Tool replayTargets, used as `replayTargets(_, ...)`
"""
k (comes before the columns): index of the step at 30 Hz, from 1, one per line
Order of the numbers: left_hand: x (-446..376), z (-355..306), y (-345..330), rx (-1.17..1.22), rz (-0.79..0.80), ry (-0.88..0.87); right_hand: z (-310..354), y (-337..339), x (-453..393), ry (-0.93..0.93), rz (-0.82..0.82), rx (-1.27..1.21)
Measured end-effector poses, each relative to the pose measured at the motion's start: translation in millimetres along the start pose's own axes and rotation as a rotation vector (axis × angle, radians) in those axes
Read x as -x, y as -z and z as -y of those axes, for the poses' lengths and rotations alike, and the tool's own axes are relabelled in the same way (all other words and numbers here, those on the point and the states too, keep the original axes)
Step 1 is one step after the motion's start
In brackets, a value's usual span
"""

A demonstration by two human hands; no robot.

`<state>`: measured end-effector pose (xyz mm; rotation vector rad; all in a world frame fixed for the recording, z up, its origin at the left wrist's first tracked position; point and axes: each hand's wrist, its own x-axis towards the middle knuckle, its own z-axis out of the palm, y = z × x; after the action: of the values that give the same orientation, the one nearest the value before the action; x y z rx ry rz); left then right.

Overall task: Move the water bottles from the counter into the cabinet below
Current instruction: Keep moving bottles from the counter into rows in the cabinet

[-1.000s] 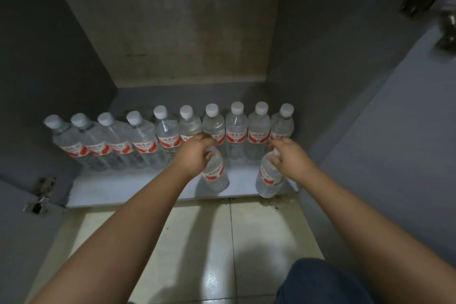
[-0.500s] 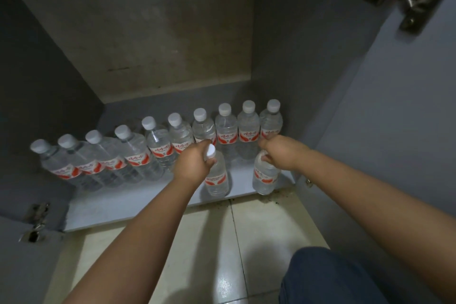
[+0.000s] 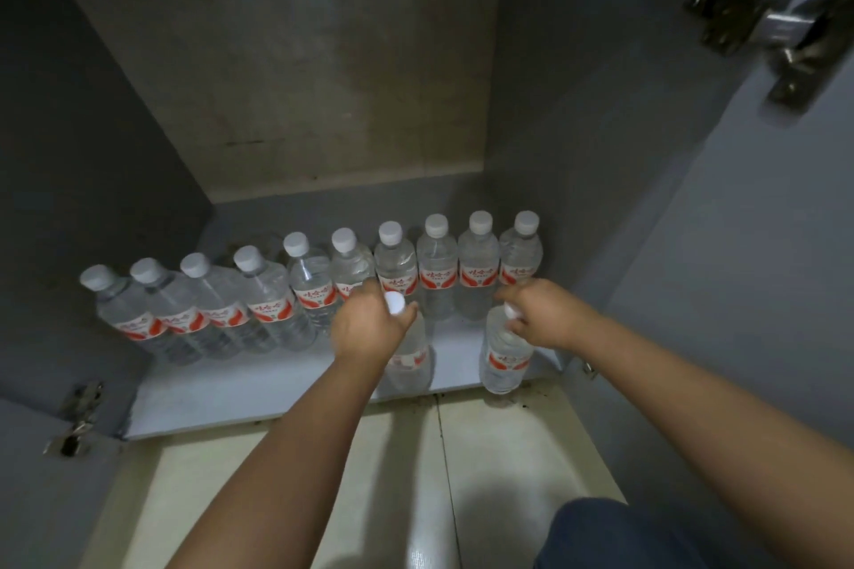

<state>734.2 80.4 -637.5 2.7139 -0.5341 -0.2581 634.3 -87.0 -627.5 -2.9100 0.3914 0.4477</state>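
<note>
Fingers (image 3: 369, 314), (image 3: 522, 319) grasping two bottles (image 3: 409, 356), (image 3: 503, 356) by their necks; we risk toppling the row (image 3: 305, 286) just behind them.

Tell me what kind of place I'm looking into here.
Probably a low kitchen or utility cabinet at floor level. An open door hinge shows at upper right, a row of water bottles stands on the cabinet shelf, and glossy floor tile lies just below.

left bottle (image 3: 412, 356): neck, upper body hidden by left hand (image 3: 367, 328);
door hinge (image 3: 781, 25): blurred;
knee (image 3: 614, 536): cut off at btm edge
</note>
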Motion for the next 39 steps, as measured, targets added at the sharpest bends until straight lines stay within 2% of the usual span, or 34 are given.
replayTargets(2, 1.7, -0.8, -0.3, 0.025, -0.004, 0.108, 1.1, 0.0, -0.2, -0.014, -0.011, 0.001)
replayTargets(4, -0.6, -1.5, -0.4, 0.001, 0.0, 0.087, 0.9, 1.8, -1.4, -0.017, -0.016, -0.002)
replayTargets(6, -6.0, 0.5, 3.3, 0.005, 0.017, -0.055, 0.9, 2.1, -1.5, -0.018, -0.013, -0.003)
replayTargets(9, -13.4, 9.1, 14.8, 0.056, 0.16, -0.288, 1.8, 0.0, -1.2, -0.016, -0.018, -0.007)
replayTargets(13, -26.3, 16.2, 27.4, -0.125, 0.276, -0.475, 1.1, 0.1, -2.1, -0.006, -0.025, -0.024)
replayTargets(15, -28.2, 15.5, 32.4, -0.202, 0.304, -0.465, 1.4, -0.6, -2.5, 0.001, -0.017, -0.032)
replayTargets(18, -22.7, 9.6, 29.5, -0.327, 0.218, -0.373, 3.0, -0.8, -0.2, -0.015, -0.023, -0.061)
replayTargets(22, -21.8, 9.5, 18.3, -0.283, 0.144, -0.242, 6.5, 1.2, 3.0, -0.055, -0.055, -0.078)
replayTargets(28, -20.6, 8.9, 19.6, -0.29, 0.225, -0.325, 5.5, 3.7, 1.4, -0.154, -0.085, -0.128)
replayTargets(33, -16.7, -19.6, 7.5, -0.301, 0.273, -0.53, -9.5, 13.5, -2.7, -0.236, -0.1, -0.135)
replayTargets(39, -29.6, -61.6, -13.0, -0.266, 0.253, -0.572, -26.4, 13.5, -11.3, -0.328, -0.159, -0.193)
